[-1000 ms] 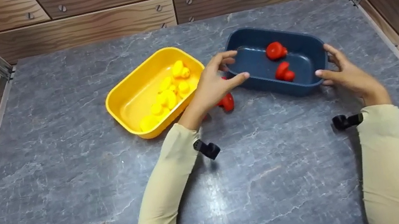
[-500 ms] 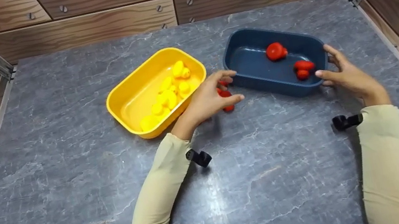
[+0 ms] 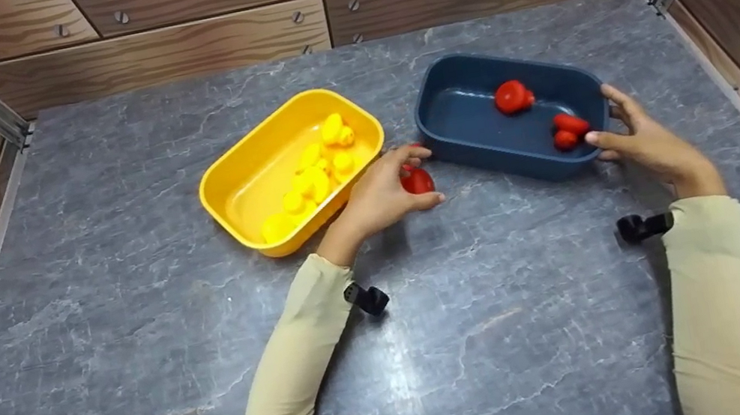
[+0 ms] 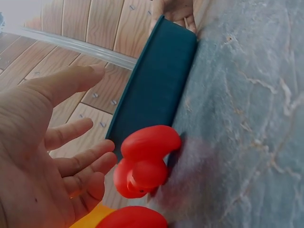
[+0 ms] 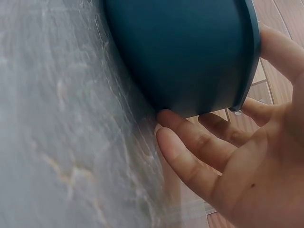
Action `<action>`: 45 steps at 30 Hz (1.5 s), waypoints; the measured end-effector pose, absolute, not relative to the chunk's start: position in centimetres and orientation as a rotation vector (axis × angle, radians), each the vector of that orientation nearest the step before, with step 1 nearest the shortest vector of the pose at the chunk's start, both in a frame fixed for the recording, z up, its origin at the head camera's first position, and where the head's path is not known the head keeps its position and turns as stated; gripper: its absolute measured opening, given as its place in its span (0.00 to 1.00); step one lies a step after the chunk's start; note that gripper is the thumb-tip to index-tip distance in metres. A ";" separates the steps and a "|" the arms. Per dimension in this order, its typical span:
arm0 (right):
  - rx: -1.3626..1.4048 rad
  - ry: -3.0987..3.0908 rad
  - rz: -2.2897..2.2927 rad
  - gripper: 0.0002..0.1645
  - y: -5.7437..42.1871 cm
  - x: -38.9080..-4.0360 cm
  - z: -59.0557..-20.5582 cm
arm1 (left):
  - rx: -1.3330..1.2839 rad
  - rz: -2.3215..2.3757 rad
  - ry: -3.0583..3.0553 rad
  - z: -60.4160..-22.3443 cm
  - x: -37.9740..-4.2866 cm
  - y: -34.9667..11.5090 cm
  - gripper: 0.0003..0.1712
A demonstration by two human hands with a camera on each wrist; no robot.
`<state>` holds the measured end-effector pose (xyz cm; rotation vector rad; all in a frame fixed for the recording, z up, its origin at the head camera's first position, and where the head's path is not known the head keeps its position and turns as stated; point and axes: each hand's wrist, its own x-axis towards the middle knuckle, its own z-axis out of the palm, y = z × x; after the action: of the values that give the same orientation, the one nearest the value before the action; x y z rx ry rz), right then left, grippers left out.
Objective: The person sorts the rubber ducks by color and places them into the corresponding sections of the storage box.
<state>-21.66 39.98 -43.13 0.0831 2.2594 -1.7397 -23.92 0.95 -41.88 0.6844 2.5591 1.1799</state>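
My left hand point(image 3: 379, 194) reaches over a red rubber duck point(image 3: 419, 181) on the grey tabletop, between the two bins. Its thumb and fingers are spread apart around the duck with nothing gripped. In the left wrist view the duck point(image 4: 149, 152) lies just beyond the fingertips, and a second red duck point(image 4: 135, 219) is partly cut off below it. My right hand point(image 3: 655, 142) holds the right end of a dark blue bin point(image 3: 506, 157), thumb at the rim and fingers against the outer wall. Inside that bin lie two red ducks, one near the middle point(image 3: 513, 97), the other near the right end point(image 3: 569, 129).
A yellow bin point(image 3: 237, 229) with several yellow ducks point(image 3: 312, 181) stands to the left, its near side close to my left wrist. Wood-patterned panels point(image 3: 175, 51) border the grey tabletop point(image 3: 485, 339) at the back and sides.
My left hand has drawn back from the blue bin's left end, down to the red duck on the table. One red duck inside the bin has shifted right. The right hand stays put.
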 end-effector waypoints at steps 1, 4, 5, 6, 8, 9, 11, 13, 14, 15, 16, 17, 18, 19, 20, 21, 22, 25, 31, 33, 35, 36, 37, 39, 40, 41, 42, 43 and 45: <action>0.083 2.260 -1.735 0.54 40.0 -21.7 -43.1 | 0.680 1.170 2.569 -42.0 -23.9 0.9 0.38; 0.080 2.266 -1.715 0.53 40.0 -21.6 -43.0 | 0.658 1.131 2.601 -42.2 -24.0 0.9 0.38; 0.081 2.270 -1.706 0.54 40.0 -21.6 -43.0 | 0.652 1.111 2.613 -42.3 -24.0 0.9 0.38; 0.082 2.273 -1.701 0.54 40.0 -21.6 -42.9 | 0.645 1.092 2.625 -42.4 -24.1 0.9 0.38; 0.081 2.273 -1.703 0.54 40.0 -21.5 -42.9 | 0.637 1.051 2.648 -42.5 -24.1 0.9 0.38; 0.081 2.270 -1.709 0.54 40.0 -21.5 -42.9 | 0.634 1.028 2.662 -42.6 -24.1 0.9 0.39; 0.081 2.267 -1.719 0.54 39.9 -21.5 -42.9 | 0.628 0.984 2.686 -42.8 -24.2 0.9 0.39; 0.077 2.266 -1.724 0.54 39.9 -21.5 -42.9 | 0.625 0.943 2.707 -43.0 -24.2 0.9 0.39; 0.075 2.266 -1.728 0.54 39.9 -21.5 -42.9 | 0.626 0.927 2.717 -43.1 -24.3 0.9 0.39; 0.074 2.266 -1.728 0.54 39.9 -21.5 -42.9 | 0.628 0.917 2.724 -43.2 -24.3 0.9 0.39; 0.073 2.269 -1.726 0.54 39.9 -21.5 -42.9 | 0.630 0.909 2.729 -43.3 -24.4 1.0 0.39; 0.071 2.269 -1.726 0.54 39.9 -21.5 -42.9 | 0.633 0.901 2.733 -43.4 -24.4 1.0 0.39; 0.070 2.267 -1.728 0.54 39.9 -21.5 -42.9 | 0.639 0.898 2.736 -43.4 -24.4 1.0 0.39; 0.068 2.266 -1.732 0.54 39.9 -21.4 -42.9 | 0.643 0.893 2.739 -43.5 -24.4 1.0 0.39; 0.067 2.262 -1.738 0.54 39.9 -21.4 -42.9 | 0.646 0.891 2.739 -43.6 -24.5 1.0 0.39; 0.066 2.258 -1.744 0.54 39.9 -21.4 -42.9 | 0.646 0.890 2.737 -43.6 -24.5 1.0 0.39; 0.064 2.254 -1.750 0.54 39.9 -21.5 -43.0 | 0.645 0.888 2.736 -43.6 -24.5 1.0 0.38; 0.063 2.249 -1.758 0.54 39.9 -21.5 -43.0 | 0.642 0.881 2.732 -43.7 -24.6 1.0 0.38; 0.061 2.239 -1.771 0.54 39.9 -21.5 -43.1 | 0.635 0.866 2.748 -43.7 -24.6 1.2 0.35; 0.057 2.225 -1.792 0.54 39.9 -21.5 -43.1 | 0.629 0.859 2.761 -43.7 -24.7 1.4 0.33; 0.055 2.211 -1.806 0.54 39.9 -21.5 -43.1 | 0.619 0.856 2.770 -43.7 -24.7 1.5 0.32; 0.057 2.208 -1.808 0.54 39.9 -21.5 -43.1 | 0.617 0.854 2.774 -43.8 -24.7 1.6 0.32; 0.058 2.213 -1.799 0.54 39.9 -21.5 -43.1 | 0.618 0.853 2.778 -43.8 -24.7 1.6 0.32; 0.068 2.222 -1.779 0.55 39.9 -21.5 -43.0 | 0.623 0.865 2.777 -43.8 -24.7 1.6 0.32; 0.077 2.229 -1.768 0.55 39.9 -21.5 -43.0 | 0.627 0.875 2.775 -43.7 -24.7 1.6 0.32; 0.080 2.234 -1.760 0.55 39.9 -21.5 -43.0 | 0.632 0.890 2.772 -43.7 -24.6 1.5 0.32; 0.083 2.241 -1.751 0.54 39.9 -21.5 -43.0 | 0.635 0.910 2.768 -43.6 -24.6 1.5 0.32; 0.085 2.248 -1.743 0.54 40.0 -21.5 -43.0 | 0.638 0.937 2.760 -43.5 -24.5 1.5 0.31; 0.089 2.256 -1.734 0.54 40.0 -21.5 -43.1 | 0.636 0.999 2.735 -43.4 -24.4 1.4 0.31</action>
<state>-21.51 39.99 -43.11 0.0885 2.2562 -1.7343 -24.41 1.44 -43.39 0.6364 2.7353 0.9988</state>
